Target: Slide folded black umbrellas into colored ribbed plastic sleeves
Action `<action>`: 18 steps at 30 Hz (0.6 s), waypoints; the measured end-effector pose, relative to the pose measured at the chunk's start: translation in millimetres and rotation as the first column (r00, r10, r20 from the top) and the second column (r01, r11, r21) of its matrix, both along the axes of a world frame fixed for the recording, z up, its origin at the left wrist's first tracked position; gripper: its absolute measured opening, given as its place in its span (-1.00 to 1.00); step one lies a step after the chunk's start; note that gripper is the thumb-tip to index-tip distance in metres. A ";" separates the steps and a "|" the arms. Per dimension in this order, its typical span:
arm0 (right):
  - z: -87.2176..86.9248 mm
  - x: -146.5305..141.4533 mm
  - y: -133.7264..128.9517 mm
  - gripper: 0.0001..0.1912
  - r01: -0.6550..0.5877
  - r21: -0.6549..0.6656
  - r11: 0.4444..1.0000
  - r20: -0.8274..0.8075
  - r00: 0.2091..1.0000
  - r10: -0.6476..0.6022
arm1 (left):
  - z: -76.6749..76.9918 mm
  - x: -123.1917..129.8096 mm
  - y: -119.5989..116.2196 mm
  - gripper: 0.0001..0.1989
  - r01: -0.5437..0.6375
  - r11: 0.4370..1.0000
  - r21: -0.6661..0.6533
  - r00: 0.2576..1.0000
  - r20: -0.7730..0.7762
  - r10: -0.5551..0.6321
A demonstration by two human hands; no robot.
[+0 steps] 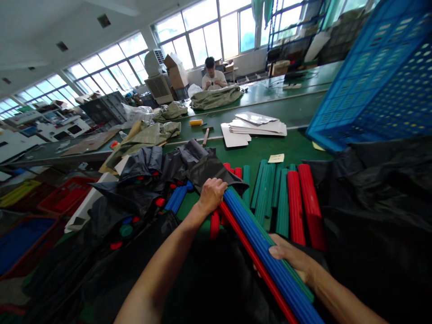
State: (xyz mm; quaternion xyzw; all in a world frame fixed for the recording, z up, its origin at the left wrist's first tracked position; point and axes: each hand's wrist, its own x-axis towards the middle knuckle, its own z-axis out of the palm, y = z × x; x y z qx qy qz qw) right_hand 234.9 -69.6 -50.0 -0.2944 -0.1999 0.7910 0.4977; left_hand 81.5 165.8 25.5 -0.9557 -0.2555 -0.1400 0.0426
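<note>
My right hand [293, 258] is wrapped round a bundle of long ribbed tubes: a blue tube [259, 234], a red tube [251, 248] and a green tube [299, 279]. The bundle slants from the lower right up to the middle. At its far end, my left hand [212, 194] is closed on the edge of a black fabric bag [207, 168], whose mouth lies over the tube ends. How far the tubes reach inside is hidden. Loose green tubes [265, 193] and red tubes [308, 198] lie just beyond my right hand.
Filled black bags [135, 198] with coloured tube ends showing are piled at left. A blue crate [340, 112] stands at right. White cards [258, 126], a yellow roll [195, 122] and a paper note [276, 158] lie on the green table. A person [214, 78] sits across.
</note>
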 end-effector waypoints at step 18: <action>-21.1 -0.2 8.6 -0.25 -0.002 -0.023 1.000 -0.336 0.942 -0.006 | -24.9 22.6 -3.5 -0.77 0.126 0.988 -0.090 0.949 0.302 -0.093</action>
